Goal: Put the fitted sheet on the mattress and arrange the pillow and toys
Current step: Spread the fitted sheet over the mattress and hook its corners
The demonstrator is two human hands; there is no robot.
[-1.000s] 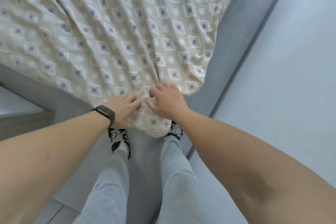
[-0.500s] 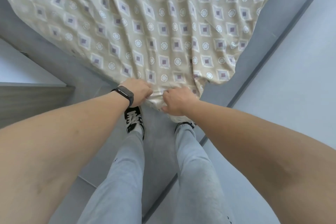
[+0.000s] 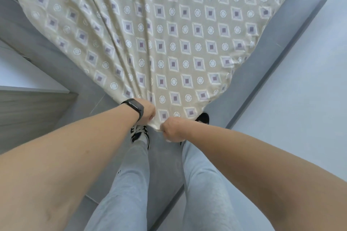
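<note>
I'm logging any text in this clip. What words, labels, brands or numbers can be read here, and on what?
Small dark mark on the left leg of the grey trousers: too small and blurred to read.
Black wristband screen: dark, shows no text.
Patterned fitted sheet, gripped by the left hand and right hand: no writing.

A black smartwatch with a dark band (image 3: 135, 108) sits on a wrist near the middle of the view. Below it, two legs in light grey sweatpants (image 3: 129, 178) stand on a grey tiled floor (image 3: 165, 157), one leg on either side of a bare strip of tile. A black-and-white sneaker (image 3: 139, 134) shows at the end of one leg; only the black toe of the other shoe (image 3: 203, 118) is visible. At the left edge stands a pale wood-grain panel (image 3: 32, 112) with a white top. A white wall (image 3: 300, 99) with a grey baseboard strip (image 3: 266, 73) runs diagonally along the right side.
</note>
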